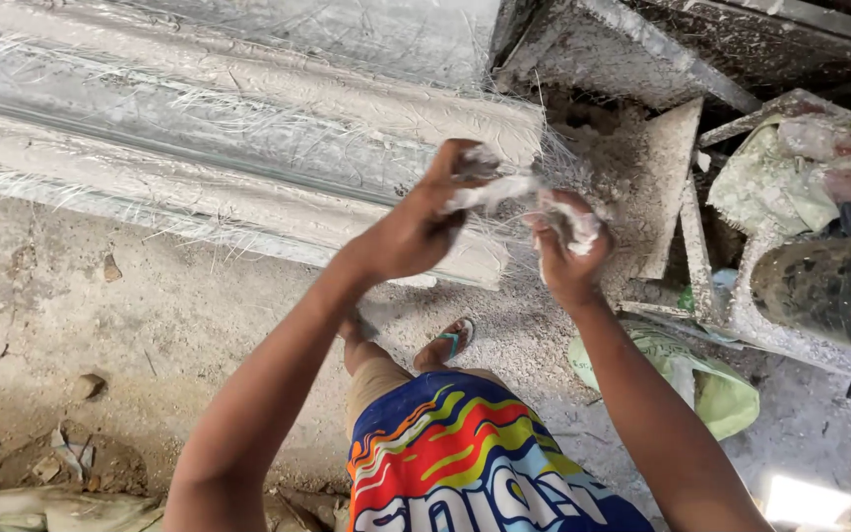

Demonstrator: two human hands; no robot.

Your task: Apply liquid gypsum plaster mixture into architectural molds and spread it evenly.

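A person's left hand [416, 227] and right hand [568, 251] are both clenched on a wad of white fibrous plaster material [514, 192], held between them just in front of the near end of a long plaster-coated cornice mould [248, 128]. Loose glass-like fibres trail from the wad toward the mould, whose ridged surface is covered in white strands. To the right of the mould, a grimy plaster-crusted tray [667, 187] leans with grey crumbs heaped against it, and beyond that sits a crumpled pale-green sack [770, 177] with caked white lumps on it. A dark cylindrical drum [824, 286] lies further right; what it holds cannot be told. Below the mould's end, a second green sack [711, 384] lies on the rough concrete floor [150, 315], which is dusted with white powder and scattered rubble. The person's sandalled foot [450, 343] stands on that floor, just beneath the mould.
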